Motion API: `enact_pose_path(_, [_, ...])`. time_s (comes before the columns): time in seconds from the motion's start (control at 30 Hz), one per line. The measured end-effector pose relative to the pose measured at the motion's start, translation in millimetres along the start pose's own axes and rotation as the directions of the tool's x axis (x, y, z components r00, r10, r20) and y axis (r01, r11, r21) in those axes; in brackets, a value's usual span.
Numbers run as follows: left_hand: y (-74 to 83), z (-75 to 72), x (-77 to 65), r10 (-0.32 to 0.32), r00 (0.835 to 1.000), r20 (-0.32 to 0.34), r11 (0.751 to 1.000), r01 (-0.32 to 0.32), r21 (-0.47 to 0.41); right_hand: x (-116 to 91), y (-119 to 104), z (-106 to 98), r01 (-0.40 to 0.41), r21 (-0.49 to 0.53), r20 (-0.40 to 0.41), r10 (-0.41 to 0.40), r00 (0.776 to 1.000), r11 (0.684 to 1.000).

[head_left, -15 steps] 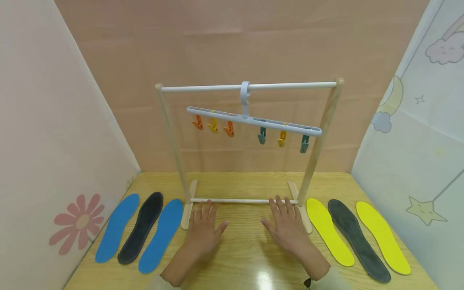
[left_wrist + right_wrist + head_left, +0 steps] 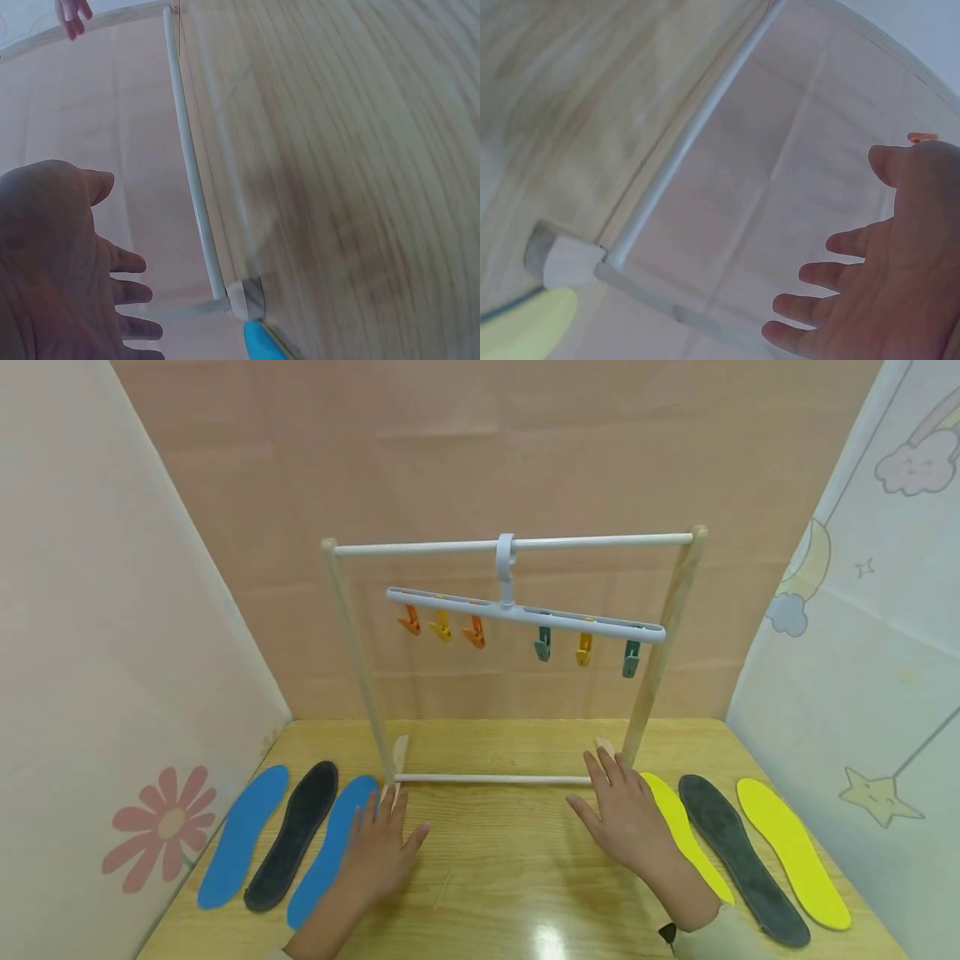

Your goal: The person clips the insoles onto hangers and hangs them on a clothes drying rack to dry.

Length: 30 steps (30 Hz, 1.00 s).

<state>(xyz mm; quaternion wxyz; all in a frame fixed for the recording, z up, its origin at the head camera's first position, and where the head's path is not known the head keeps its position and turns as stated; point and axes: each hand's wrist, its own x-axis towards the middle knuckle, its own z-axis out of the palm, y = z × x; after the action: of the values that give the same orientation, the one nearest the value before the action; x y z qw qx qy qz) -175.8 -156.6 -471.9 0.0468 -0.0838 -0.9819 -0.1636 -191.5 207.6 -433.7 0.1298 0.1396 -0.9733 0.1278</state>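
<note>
Both hands hover over the wooden table with fingers spread and nothing held. The left hand [image 2: 378,852] partly covers the inner blue insole [image 2: 322,867] in the head view. Over at the other side, the right hand [image 2: 628,822] overlaps the rack's right foot and the edge of the inner yellow insole [image 2: 681,822]. Between and beyond them stands a small drying rack, its lower white bar [image 2: 487,778] near the fingertips. From its top bar [image 2: 427,548] a pale grey clip hanger [image 2: 517,613] hangs slightly tilted, carrying orange, yellow and green clips.
A black insole [image 2: 292,835] and another blue insole [image 2: 243,835] lie at the left. A dark insole [image 2: 738,856] and a second yellow insole [image 2: 791,852] lie at the right. A peach cloth backdrop [image 2: 495,460] rises behind, with patterned panels at both sides.
The hands have moved apart from the rack's base: the left one went left and towards the person, the right one outward to the right. The insoles and hanger stay in place.
</note>
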Motion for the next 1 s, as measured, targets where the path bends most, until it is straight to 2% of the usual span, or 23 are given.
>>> enact_pose_path(0.4, [-31.8, -9.7, -9.7, -0.053, 0.999, 0.004, 0.997, 0.053, 0.058, 8.7, 15.2, -38.1, -0.031, 0.102, -0.069, 0.038, 0.997, 0.994])
enact_pose_path(0.67, [-52.3, -9.6, -11.9, -0.158, 0.987, 0.036, 0.985, 0.155, 0.081, 16.2, 18.7, -63.4, -0.031, 0.156, -0.111, 0.048, 0.993, 0.987])
enact_pose_path(0.77, [-58.1, -11.1, -13.9, -0.178, 0.983, 0.042, 0.98, 0.173, 0.098, 20.7, 19.4, -77.1, -0.039, 0.187, -0.129, 0.063, 0.99, 0.982])
enact_pose_path(0.9, [-68.1, -11.2, -16.7, -0.167, 0.985, 0.041, 0.981, 0.162, 0.108, 28.5, 20.0, -94.9, -0.043, 0.266, -0.139, 0.083, 0.987, 0.963])
enact_pose_path(1.0, [-74.8, -12.2, -17.2, -0.175, 0.983, 0.06, 0.981, 0.168, 0.099, 36.2, 18.9, -106.4, -0.006, 0.365, -0.163, 0.07, 0.984, 0.931])
